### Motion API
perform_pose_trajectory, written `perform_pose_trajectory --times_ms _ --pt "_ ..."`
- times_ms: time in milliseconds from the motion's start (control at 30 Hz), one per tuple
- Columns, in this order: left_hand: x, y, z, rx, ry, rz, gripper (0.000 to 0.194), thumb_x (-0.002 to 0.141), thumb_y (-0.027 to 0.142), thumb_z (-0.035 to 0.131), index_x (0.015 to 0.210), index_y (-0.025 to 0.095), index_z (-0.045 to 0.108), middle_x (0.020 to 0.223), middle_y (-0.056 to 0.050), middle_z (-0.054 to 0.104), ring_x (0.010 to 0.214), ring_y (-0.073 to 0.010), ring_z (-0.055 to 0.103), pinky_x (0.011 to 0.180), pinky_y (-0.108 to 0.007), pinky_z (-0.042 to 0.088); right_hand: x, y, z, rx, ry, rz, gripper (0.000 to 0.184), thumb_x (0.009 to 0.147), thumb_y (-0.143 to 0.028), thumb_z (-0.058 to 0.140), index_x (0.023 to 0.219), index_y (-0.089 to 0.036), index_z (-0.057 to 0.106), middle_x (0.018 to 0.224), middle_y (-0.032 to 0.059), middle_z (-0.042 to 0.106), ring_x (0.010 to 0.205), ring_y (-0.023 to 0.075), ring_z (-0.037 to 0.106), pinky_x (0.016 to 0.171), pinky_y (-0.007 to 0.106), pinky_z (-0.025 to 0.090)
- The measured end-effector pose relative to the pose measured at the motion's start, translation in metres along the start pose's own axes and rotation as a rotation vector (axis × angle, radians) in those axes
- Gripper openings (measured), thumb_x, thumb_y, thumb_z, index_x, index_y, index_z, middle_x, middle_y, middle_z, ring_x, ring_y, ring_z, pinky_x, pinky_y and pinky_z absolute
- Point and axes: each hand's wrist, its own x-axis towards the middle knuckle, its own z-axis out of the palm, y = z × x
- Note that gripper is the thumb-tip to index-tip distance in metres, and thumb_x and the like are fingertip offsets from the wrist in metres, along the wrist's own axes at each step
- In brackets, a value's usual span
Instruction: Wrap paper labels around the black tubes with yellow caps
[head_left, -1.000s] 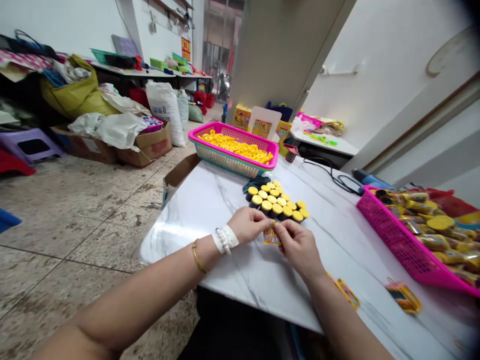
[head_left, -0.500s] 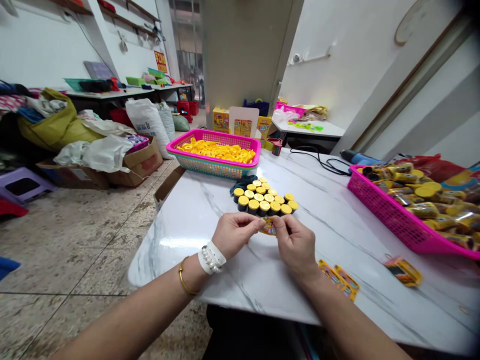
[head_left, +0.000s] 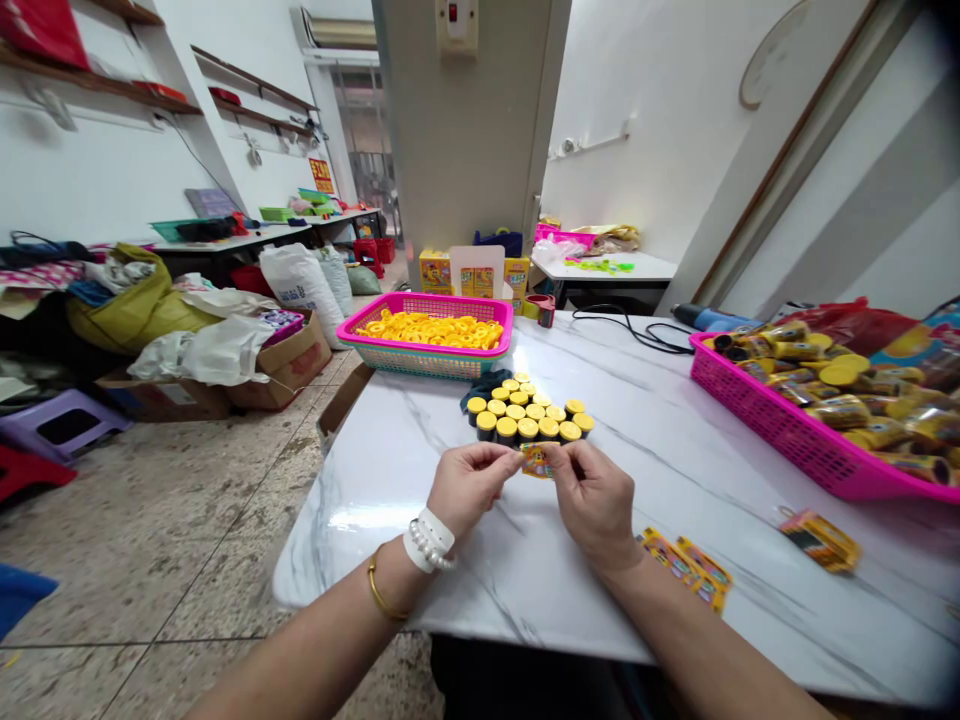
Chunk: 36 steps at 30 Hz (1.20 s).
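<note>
A small yellow printed label [head_left: 537,461] is stretched between my two hands, above the white marbled table [head_left: 390,480]. My left hand [head_left: 474,485] pinches its left edge with thumb and forefinger. At the other edge, my right hand [head_left: 592,495] grips it the same way. Just beyond my fingers stand several dark jars with yellow lids [head_left: 527,428], grouped close together. Flat printed yellow labels [head_left: 686,568] lie by my right forearm. Farther right is a banded stack of labels [head_left: 821,540].
A pink basket [head_left: 424,306] at the back left holds yellow plastic pieces [head_left: 442,328]. On the right, another pink basket [head_left: 780,435] is heaped with yellow-and-black tubes. A black cable [head_left: 637,328] and small yellow boxes [head_left: 476,280] are at the back. Cardboard boxes [head_left: 289,360] stand on the floor.
The camera view has tilted up and shifted slightly. Both hands still hold the label, whose printed face is turned more toward me now.
</note>
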Motion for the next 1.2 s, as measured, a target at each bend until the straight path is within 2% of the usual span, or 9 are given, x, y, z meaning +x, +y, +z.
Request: perform_pose_trajectory --times_ms 133,267,367,600,700,833,933,1100,1200 --pt "0.000 0.000 0.000 -0.058 0.021 -0.056 0.042 0.062 0.050 0.084 0.074 0.014 0.066 0.045 0.007 0.045 0.040 -0.0046 0.033 0.040 -0.019 0.021 -0.002 -0.001 0.000 0.014 0.022 -0.024 0.033 0.097 -0.037 0.057 0.068 -0.020 0.060 0.060 -0.0010 0.060 0.054 0.0114 0.053 0.055 0.024 0.040" --pt "0.001 0.001 -0.001 -0.089 -0.062 -0.057 0.043 0.062 0.049 0.085 0.078 0.011 0.070 0.046 0.007 0.044 0.041 -0.0037 0.031 0.041 -0.020 0.019 -0.002 -0.001 0.001 0.003 -0.002 -0.091 0.031 0.097 -0.035 0.056 0.070 -0.020 0.061 0.062 -0.0005 0.061 0.056 0.0118 0.055 0.056 0.025 0.041" --pt "0.001 0.001 -0.002 -0.094 -0.080 -0.074 0.044 0.062 0.049 0.085 0.076 0.010 0.071 0.045 0.007 0.043 0.041 -0.0030 0.029 0.041 -0.020 0.018 -0.002 -0.001 0.002 -0.001 -0.008 -0.121 0.030 0.097 -0.033 0.056 0.071 -0.020 0.061 0.063 -0.0001 0.062 0.057 0.0120 0.056 0.056 0.025 0.041" --pt "0.011 0.002 -0.009 -0.110 -0.010 -0.050 0.044 0.057 0.045 0.088 0.077 0.012 0.068 0.047 0.006 0.049 0.040 -0.0040 0.035 0.039 -0.019 0.018 -0.006 -0.006 0.006 0.124 -0.114 -0.068 0.018 0.093 -0.030 0.060 0.079 -0.020 0.062 0.068 -0.0003 0.061 0.059 0.0126 0.054 0.056 0.025 0.044" --pt "0.010 0.004 -0.009 -0.170 -0.015 -0.045 0.047 0.057 0.042 0.088 0.086 0.016 0.063 0.052 0.006 0.054 0.038 -0.0046 0.039 0.038 -0.018 0.018 -0.007 -0.004 0.006 0.099 -0.094 -0.037 0.021 0.094 -0.031 0.058 0.075 -0.020 0.060 0.066 -0.0005 0.060 0.058 0.0130 0.054 0.056 0.025 0.043" --pt "0.006 0.005 -0.006 -0.201 -0.057 -0.046 0.049 0.059 0.043 0.087 0.088 0.017 0.058 0.053 0.007 0.055 0.037 -0.0058 0.044 0.036 -0.017 0.017 -0.007 0.000 0.006 0.051 -0.064 -0.020 0.027 0.094 -0.033 0.059 0.071 -0.020 0.059 0.062 -0.0009 0.059 0.055 0.0126 0.053 0.054 0.025 0.041" --pt "0.004 0.005 -0.006 -0.180 -0.037 -0.020 0.046 0.060 0.043 0.087 0.086 0.016 0.060 0.051 0.006 0.054 0.039 -0.0065 0.045 0.036 -0.017 0.017 -0.006 0.001 0.007 0.064 -0.063 -0.020 0.022 0.094 -0.033 0.059 0.077 -0.020 0.063 0.067 0.0002 0.063 0.058 0.0134 0.055 0.056 0.026 0.044" --pt "0.004 0.006 -0.008 -0.082 -0.081 -0.051 0.043 0.062 0.045 0.084 0.083 0.011 0.069 0.053 0.002 0.057 0.041 -0.0051 0.041 0.038 -0.018 0.019 -0.005 -0.002 0.006 0.126 -0.077 -0.057 0.017 0.095 -0.029 0.057 0.085 -0.020 0.067 0.073 0.0020 0.067 0.064 0.0146 0.060 0.061 0.027 0.049" --pt "0.004 0.007 -0.008 -0.109 -0.022 -0.026 0.043 0.060 0.044 0.086 0.084 0.014 0.068 0.057 0.001 0.060 0.045 -0.0064 0.045 0.039 -0.018 0.020 -0.004 -0.005 0.006 0.168 -0.107 -0.063 0.018 0.095 -0.030 0.058 0.083 -0.020 0.067 0.071 0.0014 0.066 0.062 0.0142 0.059 0.060 0.027 0.049"
